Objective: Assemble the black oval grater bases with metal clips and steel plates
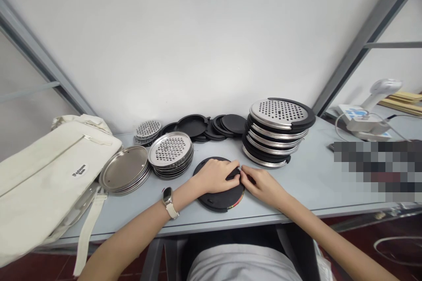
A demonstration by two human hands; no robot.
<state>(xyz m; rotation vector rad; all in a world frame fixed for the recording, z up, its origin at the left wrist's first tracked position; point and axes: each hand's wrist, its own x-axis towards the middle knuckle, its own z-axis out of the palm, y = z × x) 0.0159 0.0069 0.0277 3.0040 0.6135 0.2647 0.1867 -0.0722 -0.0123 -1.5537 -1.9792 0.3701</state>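
Observation:
A black round disc [211, 199] lies on the table in front of me, with a thin red and yellow strip showing along its lower right rim. Across the top of it lies my left hand [216, 178], its fingers bent and closed at the right rim. My right hand [259, 184] meets it there, thumb and forefinger pinched at the edge beside a small shiny bit. Exactly what the right fingertips hold is hidden. Just behind, to the left, is a stack of perforated metal grater plates [169, 149]. A taller stack of black-rimmed grater discs [278, 134] stands to the right.
Plain metal discs [123, 169] are stacked at left beside a cream bag [62, 175], whose strap hangs over the table edge. Loose black round covers [193, 127] and small grater plates [148, 129] lie along the wall. A white handheld device [379, 96] stands far right.

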